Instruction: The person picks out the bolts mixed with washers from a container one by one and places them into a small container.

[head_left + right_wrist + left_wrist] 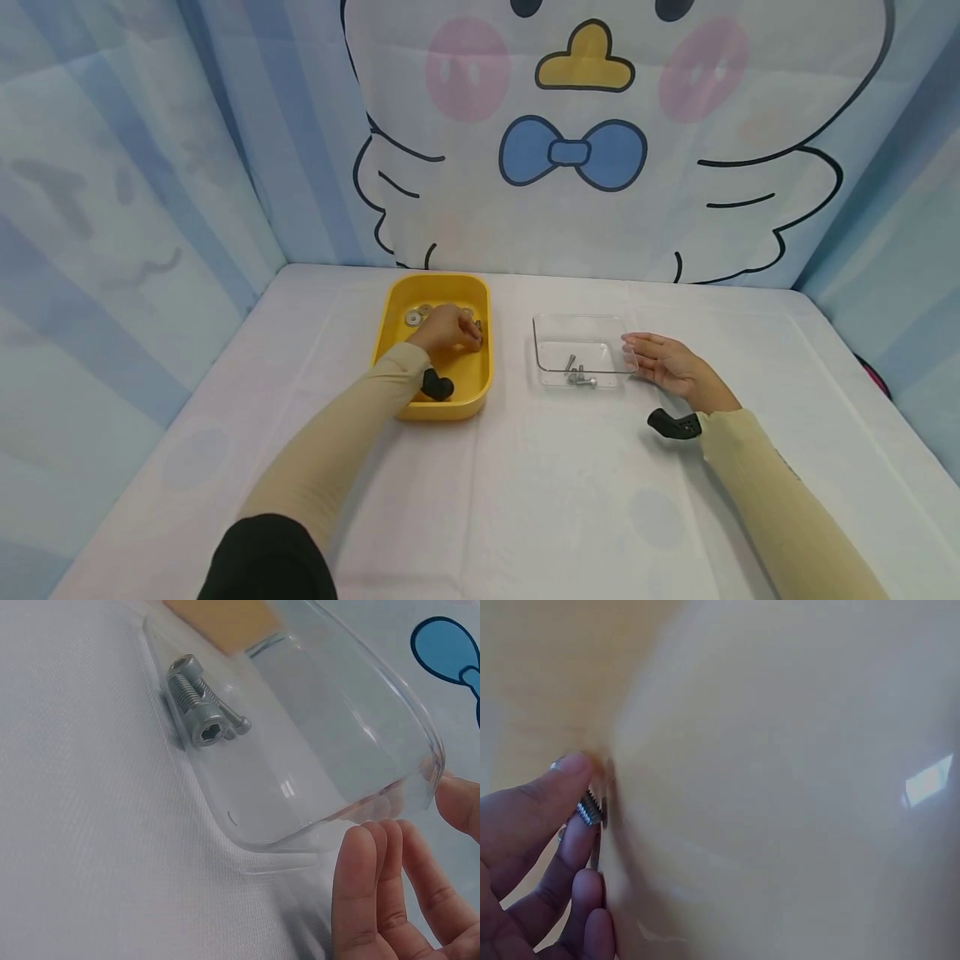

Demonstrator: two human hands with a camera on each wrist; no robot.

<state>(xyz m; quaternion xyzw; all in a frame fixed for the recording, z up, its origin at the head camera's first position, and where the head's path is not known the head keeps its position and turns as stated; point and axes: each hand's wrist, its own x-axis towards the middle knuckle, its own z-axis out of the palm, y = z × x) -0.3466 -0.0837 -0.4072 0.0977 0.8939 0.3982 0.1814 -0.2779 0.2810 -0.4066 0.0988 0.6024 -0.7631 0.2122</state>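
Grey threaded metal screw (590, 810): pinched by your left hand (447, 327), inside the yellow rectangular plastic tray (450, 409), at the far edge of the white cloth-covered worktop (555, 492). Your right hand (667, 364): fingers extended, touching the right wall of the clear rectangular plastic box (551, 353).

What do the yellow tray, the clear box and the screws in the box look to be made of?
Yellow tray: likely plastic, smooth and slightly glossy; even colour, rounded, moulded-looking corners.
Clear box: transparent and glossy, with see-through walls and bright highlights; probably plastic, glass not ruled out.
Screws: metal, perhaps steel; silvery sheen, crisp threads, hex socket in one head. Exact alloy or plating can't be told.
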